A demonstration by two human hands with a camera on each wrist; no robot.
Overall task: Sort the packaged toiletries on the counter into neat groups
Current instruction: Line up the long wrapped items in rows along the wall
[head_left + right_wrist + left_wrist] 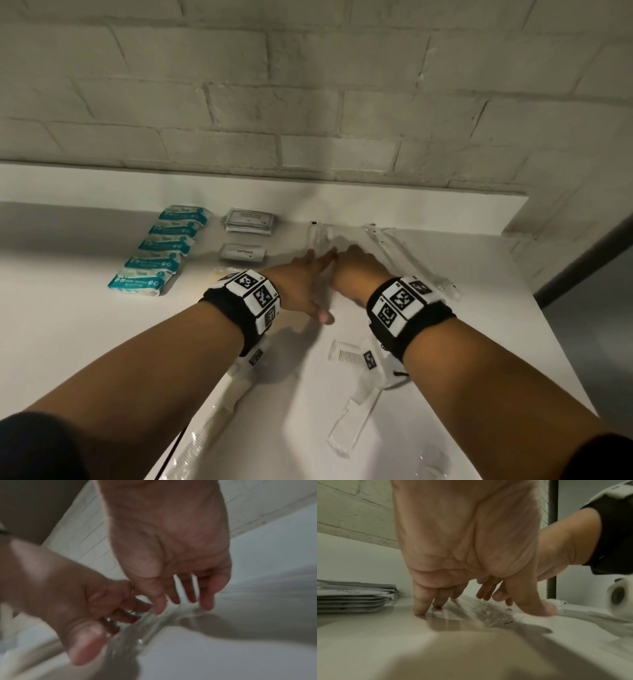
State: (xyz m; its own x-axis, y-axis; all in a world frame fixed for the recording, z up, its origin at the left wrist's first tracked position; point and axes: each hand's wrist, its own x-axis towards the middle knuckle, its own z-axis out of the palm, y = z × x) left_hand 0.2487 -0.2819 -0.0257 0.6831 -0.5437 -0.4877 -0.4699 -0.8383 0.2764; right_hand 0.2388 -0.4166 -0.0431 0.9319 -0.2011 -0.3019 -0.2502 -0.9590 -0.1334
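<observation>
Two clear-wrapped toothbrushes [320,236] lie side by side at the back middle of the white counter [85,325]. My left hand [317,258] lies flat with straight fingers, its fingertips pressing on the near end of the clear wrap [471,609]. My right hand [352,260] is next to it, fingers loosely spread and touching the same wrap [137,628]. Neither hand grips anything. The right wrist view is blurred.
A column of blue tissue packs [161,250] lies at the left. A stack of grey sachets [250,221] and a toothpaste sachet [242,253] sit beside it. More wrapped toothbrushes [407,260] lie right; wrapped combs [356,407] lie near the front. A brick wall stands behind.
</observation>
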